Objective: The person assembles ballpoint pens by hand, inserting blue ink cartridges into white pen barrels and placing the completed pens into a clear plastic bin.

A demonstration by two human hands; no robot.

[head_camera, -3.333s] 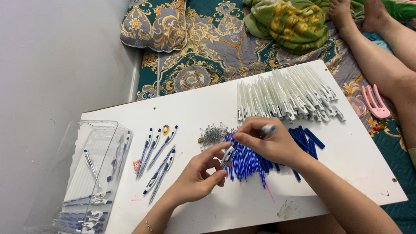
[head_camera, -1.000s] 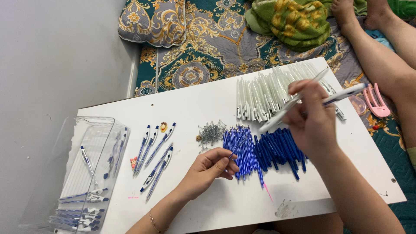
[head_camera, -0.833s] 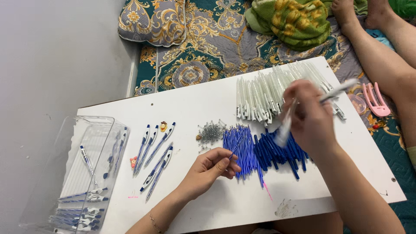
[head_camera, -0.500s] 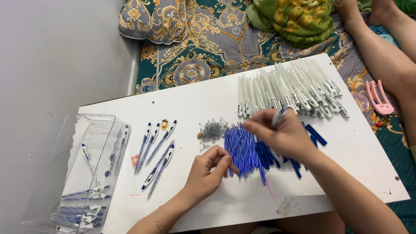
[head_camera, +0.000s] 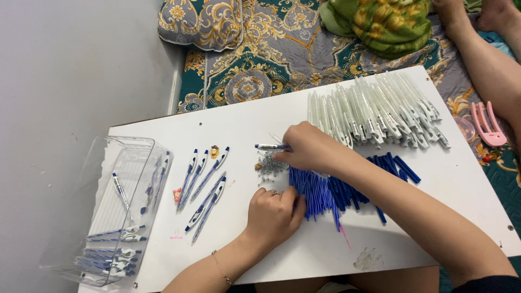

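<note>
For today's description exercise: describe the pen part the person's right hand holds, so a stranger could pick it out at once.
Start at the white board and find the right hand near its middle. A short pen part pokes left from it above a small pile of springs. Unlike the stacked clear barrels, it is alone, white with a blue tip.

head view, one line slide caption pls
Right hand holds a pen barrel over springs; left hand rests on blue refills.

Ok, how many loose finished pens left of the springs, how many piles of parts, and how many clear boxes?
Finished pens: 5
Parts piles: 3 (barrels, refills, springs)
Clear box: 1
Total: 9
</note>
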